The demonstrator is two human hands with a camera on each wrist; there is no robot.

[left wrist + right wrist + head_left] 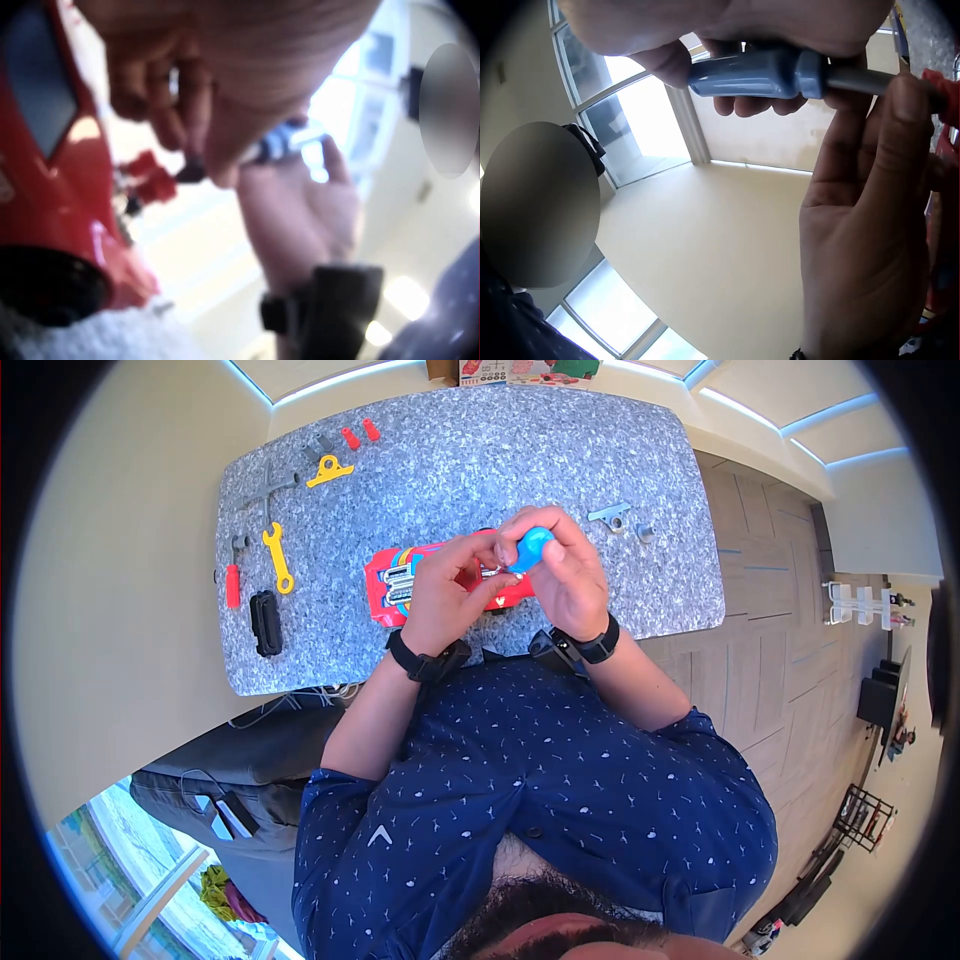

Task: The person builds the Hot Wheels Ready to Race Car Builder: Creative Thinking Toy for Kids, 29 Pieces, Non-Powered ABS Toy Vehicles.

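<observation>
A toy screwdriver with a blue handle (746, 75) and grey shaft (859, 80) spans both hands. My right hand (578, 588) grips the handle, with the fingers wrapped round it in the right wrist view. My left hand (445, 595) pinches the shaft near its tip, thumb (907, 112) laid along it. Right at the tip is a small red piece (154, 178), beside the red toy car (56, 199). The car lies on the table under both hands, which cover much of it in the head view.
On the speckled grey table (430, 470), a yellow wrench (277, 558), a yellow bracket (330, 471), a grey cross-shaped tool (266, 492) and a black piece (265, 623) lie to the left. Two red pieces (361, 434) lie at the back, a grey bracket (611, 515) at the right.
</observation>
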